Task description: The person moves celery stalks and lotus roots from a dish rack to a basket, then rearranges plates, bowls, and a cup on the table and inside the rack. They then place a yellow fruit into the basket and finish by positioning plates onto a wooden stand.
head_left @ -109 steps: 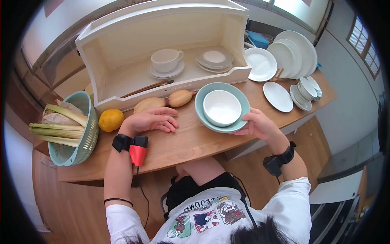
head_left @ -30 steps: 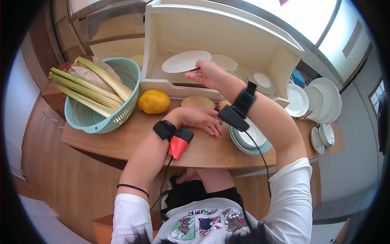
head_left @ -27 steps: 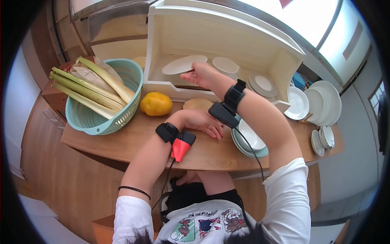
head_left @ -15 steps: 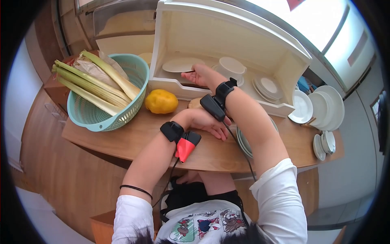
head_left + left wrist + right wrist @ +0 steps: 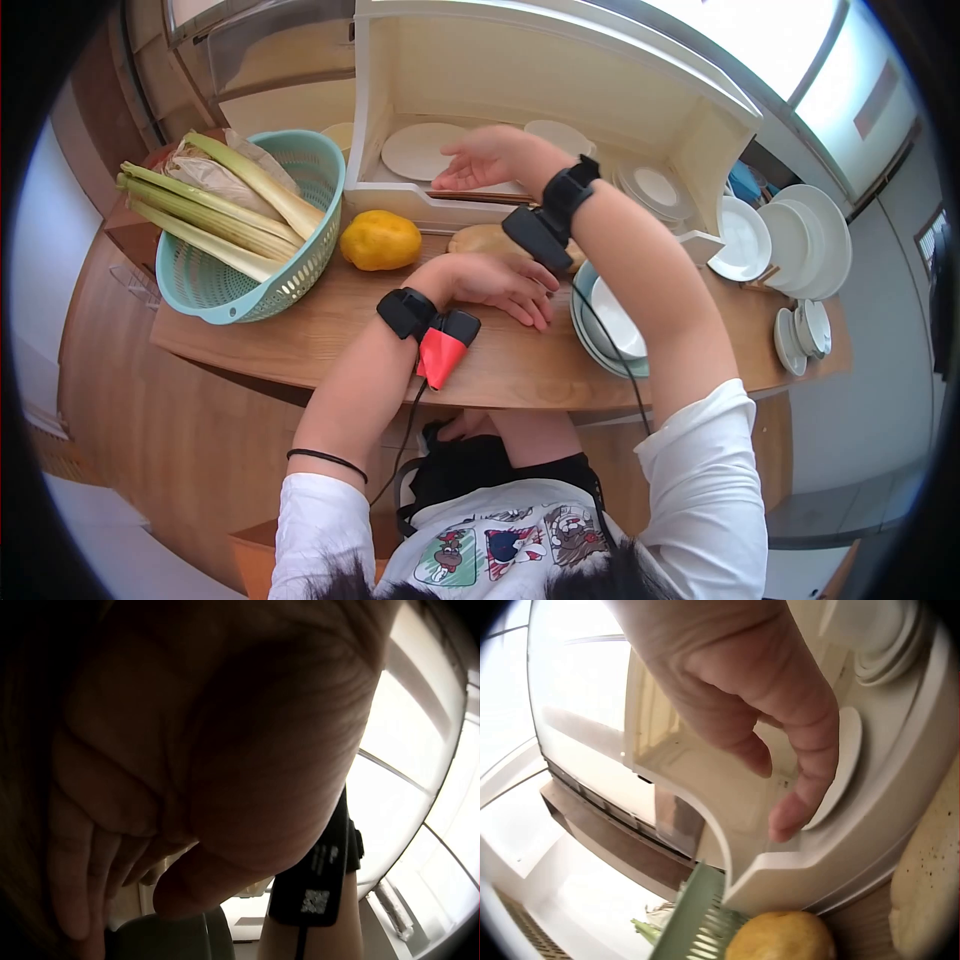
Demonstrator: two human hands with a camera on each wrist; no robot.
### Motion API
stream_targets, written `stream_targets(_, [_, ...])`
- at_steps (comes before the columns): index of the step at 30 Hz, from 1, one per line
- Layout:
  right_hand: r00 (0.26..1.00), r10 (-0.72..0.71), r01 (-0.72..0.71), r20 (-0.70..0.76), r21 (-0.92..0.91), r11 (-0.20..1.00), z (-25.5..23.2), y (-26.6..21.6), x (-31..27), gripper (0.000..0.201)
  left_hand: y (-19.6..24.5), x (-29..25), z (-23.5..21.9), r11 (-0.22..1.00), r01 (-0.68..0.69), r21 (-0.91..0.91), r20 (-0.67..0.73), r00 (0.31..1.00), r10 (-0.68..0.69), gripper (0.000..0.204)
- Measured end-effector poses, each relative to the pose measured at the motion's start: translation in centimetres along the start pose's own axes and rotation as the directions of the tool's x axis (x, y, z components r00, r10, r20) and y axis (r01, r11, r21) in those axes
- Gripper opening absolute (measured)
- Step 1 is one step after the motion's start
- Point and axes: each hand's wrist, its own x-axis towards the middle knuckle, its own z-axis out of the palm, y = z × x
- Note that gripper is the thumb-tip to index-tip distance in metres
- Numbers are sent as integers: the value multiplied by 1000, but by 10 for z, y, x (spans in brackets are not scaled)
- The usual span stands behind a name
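A white plate lies flat at the left end of the cream shelf unit. The right hand hovers just over its right side, fingers relaxed and holding nothing; in the right wrist view this hand hangs with bent fingers in front of the plate. The left hand rests on the table with loose fingers, nothing in its grip, near a root vegetable. A white bowl sits inside a green bowl, partly behind the right forearm.
A green basket with long stalks stands at the left, beside a yellow fruit or vegetable. Chopsticks lie along the shelf's front. Stacked plates sit at its right end; more plates stand beyond it.
The plate, tilted in the right hand earlier, now lies flat on the shelf, and that hand has let go. Before that, the right hand held the bowls. The left hand has barely moved lately.
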Motion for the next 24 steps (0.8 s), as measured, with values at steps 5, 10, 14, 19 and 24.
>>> stream_targets(5, [942,-314,337,121,-337,879,18,-1,-110,34,1,0,3,1000,13,25,-28,1000,-12,43])
stream_targets(10, [938,-341,286,59,-689,666,5,40,-227,30,3,-3,4,1000,3,11,-33,999,-3,42])
stream_targets(14, [952,-291,115,-91,-776,621,-41,90,-275,30,2,0,4,1000,-4,-2,-33,999,4,41])
stream_targets(19, [861,-289,-55,-417,-642,764,-102,157,-293,32,3,0,6,1000,4,-10,-44,999,-4,40])
stream_targets(24, [886,-217,64,-409,-355,933,-105,193,-290,40,5,-1,7,1000,3,-13,-55,998,-4,42])
